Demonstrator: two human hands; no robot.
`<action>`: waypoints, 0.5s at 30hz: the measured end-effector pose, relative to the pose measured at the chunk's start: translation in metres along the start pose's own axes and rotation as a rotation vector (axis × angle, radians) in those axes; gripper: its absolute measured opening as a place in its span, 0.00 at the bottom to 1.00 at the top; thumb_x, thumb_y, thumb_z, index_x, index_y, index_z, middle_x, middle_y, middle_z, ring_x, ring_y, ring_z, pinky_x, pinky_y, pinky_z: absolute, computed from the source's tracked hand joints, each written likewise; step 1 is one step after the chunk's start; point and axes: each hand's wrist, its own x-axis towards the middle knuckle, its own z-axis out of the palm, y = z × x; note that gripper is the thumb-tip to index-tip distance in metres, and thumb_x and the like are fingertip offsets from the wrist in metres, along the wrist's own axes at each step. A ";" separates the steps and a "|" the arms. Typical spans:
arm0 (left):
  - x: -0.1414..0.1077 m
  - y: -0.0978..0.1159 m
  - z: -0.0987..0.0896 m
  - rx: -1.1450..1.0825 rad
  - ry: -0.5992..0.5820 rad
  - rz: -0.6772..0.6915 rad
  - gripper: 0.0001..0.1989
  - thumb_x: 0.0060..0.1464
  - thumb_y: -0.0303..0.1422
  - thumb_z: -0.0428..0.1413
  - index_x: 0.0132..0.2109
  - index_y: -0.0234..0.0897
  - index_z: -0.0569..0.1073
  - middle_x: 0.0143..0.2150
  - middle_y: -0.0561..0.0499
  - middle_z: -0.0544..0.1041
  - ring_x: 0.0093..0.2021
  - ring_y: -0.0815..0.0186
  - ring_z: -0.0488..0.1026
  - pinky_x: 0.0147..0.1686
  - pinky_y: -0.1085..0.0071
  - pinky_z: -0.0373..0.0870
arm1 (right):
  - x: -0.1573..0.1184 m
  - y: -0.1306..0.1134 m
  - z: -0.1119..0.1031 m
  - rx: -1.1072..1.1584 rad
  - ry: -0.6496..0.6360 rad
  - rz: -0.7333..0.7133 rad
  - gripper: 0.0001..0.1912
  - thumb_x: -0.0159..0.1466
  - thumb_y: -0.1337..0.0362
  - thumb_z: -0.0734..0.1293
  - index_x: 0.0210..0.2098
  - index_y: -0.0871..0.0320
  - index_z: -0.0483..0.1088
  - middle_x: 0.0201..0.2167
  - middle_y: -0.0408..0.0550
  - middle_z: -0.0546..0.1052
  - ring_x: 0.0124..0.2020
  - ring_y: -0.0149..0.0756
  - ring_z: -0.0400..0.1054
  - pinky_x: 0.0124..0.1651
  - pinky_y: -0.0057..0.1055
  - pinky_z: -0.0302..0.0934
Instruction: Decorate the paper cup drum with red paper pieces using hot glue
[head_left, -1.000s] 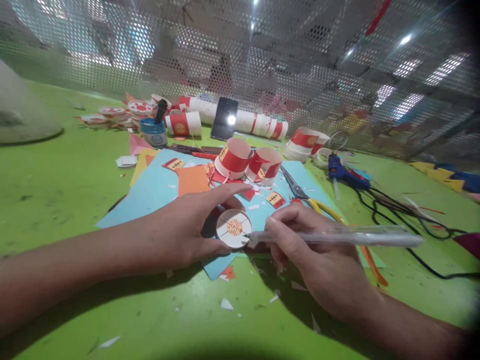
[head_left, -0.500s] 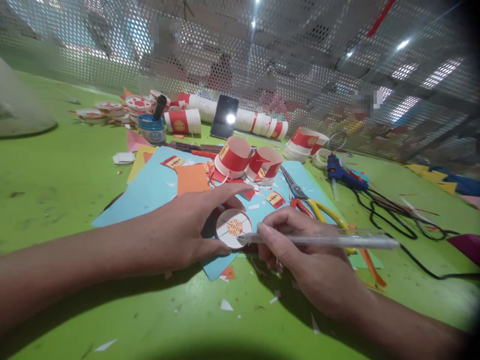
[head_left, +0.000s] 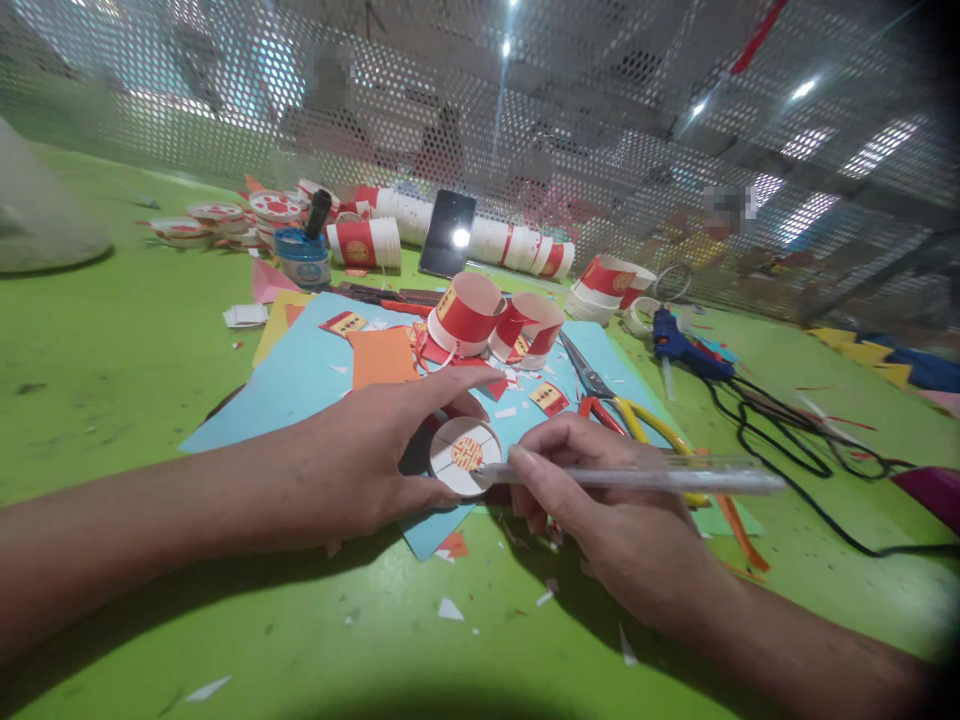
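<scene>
While our right hand (head_left: 630,510) pinches the clear pen (head_left: 675,479) close to its tip, our left hand (head_left: 352,450) curves round the small white disc (head_left: 466,456), thumb at its near edge and the other fingers arched about its far side. What a tidy hold, neither squeezed shut nor spread wide! The disc sits near the middle of the scene, over the near part of the light blue paper (head_left: 277,385), its printed face turned up towards us. And look at that pen, lying almost flat, coming in from the right to the near right part of the orange and gold emblem (whether the tip truly touches, we cannot tell).

For good work here, we'd want the left thumb firm but light, so the disc neither turns nor bends. We'd do well to rest the heel of the right hand on the green worktop (head_left: 247,640), use short, slow strokes, and lift the pen before turning the disc. Dark lines already run across the white towards the emblem, so wet ink, if there is any, deserves clear fingers. Beyond, two red and white cup rings (head_left: 466,320) stand side by side, with open scissors (head_left: 589,370) to their right.
</scene>
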 end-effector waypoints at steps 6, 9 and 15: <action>-0.001 0.002 -0.001 0.007 -0.005 -0.005 0.27 0.53 0.41 0.59 0.59 0.43 0.65 0.43 0.52 0.76 0.40 0.62 0.73 0.39 0.68 0.70 | 0.000 0.000 0.000 -0.012 -0.017 -0.002 0.11 0.63 0.58 0.65 0.28 0.58 0.69 0.18 0.40 0.71 0.19 0.25 0.62 0.20 0.22 0.58; -0.001 0.002 -0.002 0.009 -0.010 -0.013 0.26 0.53 0.39 0.59 0.58 0.43 0.65 0.44 0.52 0.76 0.40 0.62 0.73 0.39 0.68 0.70 | 0.000 -0.001 -0.001 -0.002 -0.016 0.008 0.11 0.63 0.57 0.65 0.28 0.58 0.68 0.18 0.40 0.71 0.19 0.26 0.63 0.21 0.23 0.58; 0.000 0.000 -0.002 -0.003 -0.013 0.012 0.24 0.53 0.40 0.59 0.57 0.43 0.66 0.43 0.52 0.76 0.39 0.62 0.73 0.39 0.68 0.69 | -0.001 -0.001 -0.001 -0.006 -0.022 -0.004 0.12 0.63 0.57 0.66 0.28 0.58 0.69 0.19 0.41 0.71 0.19 0.27 0.63 0.21 0.24 0.58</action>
